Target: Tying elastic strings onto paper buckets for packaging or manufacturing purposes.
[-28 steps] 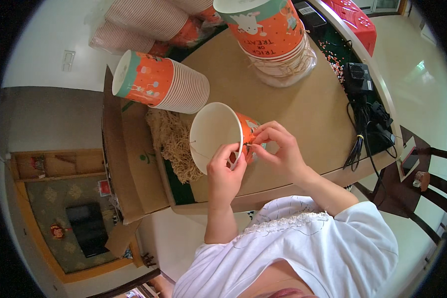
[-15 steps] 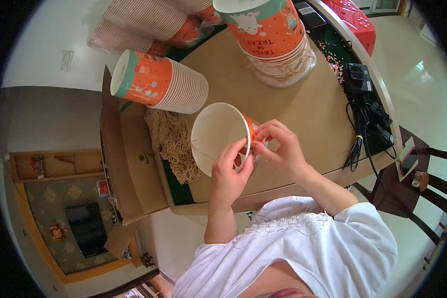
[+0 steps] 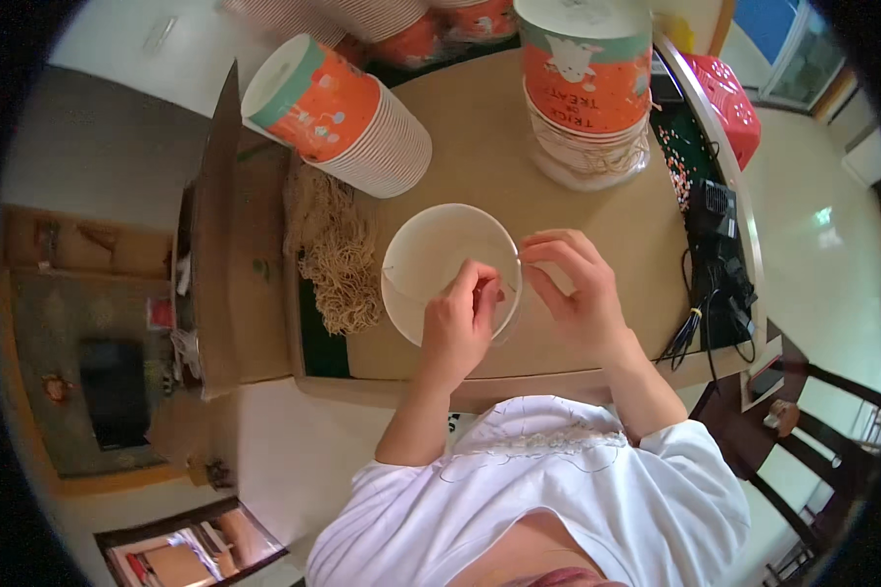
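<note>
An open paper bucket (image 3: 416,230) with a white inside stands on the cardboard-covered table. A thin string (image 3: 401,291) crosses its inside from the left wall toward my left hand (image 3: 460,318). That hand is over the bucket's near right part, fingertips pinched inside the rim; the string seems to end in them. My right hand (image 3: 582,293) is just outside the right rim, thumb and fingers bent toward each other against the edge. What they grip is too small to make out. A tangled bundle of beige strings (image 3: 341,279) lies left of the bucket.
A stack of orange-and-green paper buckets (image 3: 338,117) leans at the back left. Another stack (image 3: 587,83), wound with string, stands at the back right. Wrapped stacks (image 3: 401,34) lie behind. A black adapter with cables (image 3: 715,215) and a cardboard box flap (image 3: 215,264) border the table.
My left fingers have gone from the outer rim to inside the bucket. The right hand has shifted slightly right, to the rim. The bucket has turned more upright, its orange side now hidden.
</note>
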Motion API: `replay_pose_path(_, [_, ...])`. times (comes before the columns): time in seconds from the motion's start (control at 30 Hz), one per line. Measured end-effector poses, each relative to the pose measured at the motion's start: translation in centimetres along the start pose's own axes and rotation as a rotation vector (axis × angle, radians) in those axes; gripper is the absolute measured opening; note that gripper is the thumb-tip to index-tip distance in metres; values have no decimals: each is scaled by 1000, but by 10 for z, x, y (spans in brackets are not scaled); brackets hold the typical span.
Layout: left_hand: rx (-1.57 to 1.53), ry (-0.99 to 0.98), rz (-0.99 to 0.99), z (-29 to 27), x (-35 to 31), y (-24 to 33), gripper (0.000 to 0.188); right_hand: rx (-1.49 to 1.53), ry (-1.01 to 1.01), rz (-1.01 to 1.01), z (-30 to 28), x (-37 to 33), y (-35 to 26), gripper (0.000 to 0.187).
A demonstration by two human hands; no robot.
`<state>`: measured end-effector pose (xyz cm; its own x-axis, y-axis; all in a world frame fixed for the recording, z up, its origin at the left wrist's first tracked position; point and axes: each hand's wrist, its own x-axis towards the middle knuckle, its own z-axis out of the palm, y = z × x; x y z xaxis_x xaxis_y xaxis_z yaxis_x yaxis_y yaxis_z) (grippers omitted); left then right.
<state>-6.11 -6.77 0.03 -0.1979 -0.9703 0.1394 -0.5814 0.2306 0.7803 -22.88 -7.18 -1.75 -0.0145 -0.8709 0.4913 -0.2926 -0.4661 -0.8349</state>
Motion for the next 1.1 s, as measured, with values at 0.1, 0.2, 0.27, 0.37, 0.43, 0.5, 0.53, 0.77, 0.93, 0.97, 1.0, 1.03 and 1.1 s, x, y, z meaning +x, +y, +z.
replay_pose_path(0.1, [-34,25,18,-4,-1,-4,4,-175,-268,-116,-3,21,-7,11])
replay_pose_path(0.2, [-77,89,54,-7,1,-6,4,-293,-468,-176,-1,37,-12,10])
replay_pose_path(0.27, [-106,42,7,-9,2,-6,4,-331,-547,-181,-1,44,-12,12])
replay_pose_path(0.37, [-96,26,21,-17,2,-6,9,-297,-576,-188,1,49,-9,12])
replay_pose_path(0.43, [-64,-91,81,-33,0,-9,12,-316,-609,-203,2,50,-6,12])
replay_pose_path(0.5, [-25,-240,103,-54,0,-15,15,-327,-637,-216,2,50,-4,13])
replay_pose_path(0.53, [24,-412,134,-64,0,-19,15,-321,-640,-205,2,50,-3,13])
replay_pose_path(0.77, [17,-171,44,-54,17,-37,18,-305,-633,-186,4,46,-5,13])
replay_pose_path(0.93, [86,-1,387,-31,5,-34,42,-292,-617,-193,3,43,-2,14])
replay_pose_path(0.97, [20,-10,440,-27,4,-32,46,-283,-601,-208,3,43,-1,14])
replay_pose_path(1.0, [15,-5,439,-24,3,-30,46,-287,-607,-210,3,42,-1,14])
replay_pose_path(1.03, [-64,-109,327,-21,2,-29,45,-272,-589,-218,4,42,0,14])
replay_pose_path(1.1, [-149,-205,215,-16,2,-25,44,-262,-579,-229,4,41,1,15])
